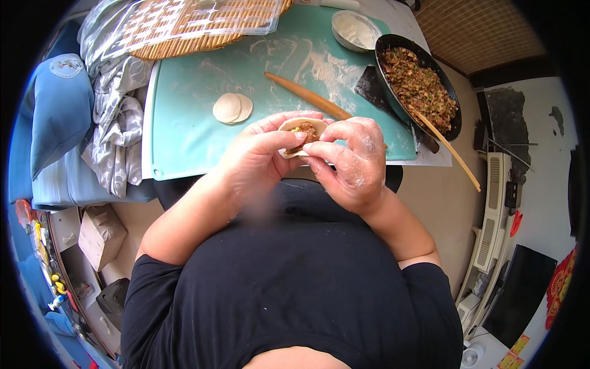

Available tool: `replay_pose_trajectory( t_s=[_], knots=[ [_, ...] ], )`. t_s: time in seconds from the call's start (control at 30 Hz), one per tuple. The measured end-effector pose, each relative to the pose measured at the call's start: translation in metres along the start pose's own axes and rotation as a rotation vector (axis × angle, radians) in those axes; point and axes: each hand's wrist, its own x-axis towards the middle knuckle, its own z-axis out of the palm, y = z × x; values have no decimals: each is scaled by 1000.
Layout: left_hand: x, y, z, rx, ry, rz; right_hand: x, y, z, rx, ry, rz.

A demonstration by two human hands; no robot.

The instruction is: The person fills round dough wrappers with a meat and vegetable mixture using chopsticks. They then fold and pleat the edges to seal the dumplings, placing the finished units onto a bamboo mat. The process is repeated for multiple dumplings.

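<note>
Between my hands, just over the near edge of the teal mat [184, 144], is a dumpling wrapper [289, 124] with brown minced filling [307, 132] in its middle. My left hand [261, 144] cradles it from the left, thumb lying against the filling. On the other side my right hand [353, 160], dusted with flour, pinches the wrapper's right rim between thumb and fingers. The wrapper is still spread at the left and curls up where the right fingers grip it. Beyond my hands lies a wooden rolling pin [301, 91], its near end partly hidden behind my right hand.
Two or so round wrappers [227, 108] overlap on the mat. A black pan [455, 92] of filling with chopsticks [448, 144] stands at the right, beside a dark cleaver blade [373, 89]. A bowl of flour [356, 31] and a woven tray [184, 43] sit farther back.
</note>
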Motion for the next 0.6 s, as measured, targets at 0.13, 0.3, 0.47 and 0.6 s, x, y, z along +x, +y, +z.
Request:
replay_pose_trajectory(
  t_s=[0.13,0.3,0.47,0.6],
  knots=[
    [1,1,-2,-85,-39,-42,-2,0,0,4,-4,11],
    [3,1,-3,-220,-47,-63,-4,2,0,10,-2,7],
    [-1,0,3,28,73,-44,-3,1,0,6,-8,-5],
    [-2,-2,4,103,83,-16,-3,1,0,23,9,-2]
  ],
)
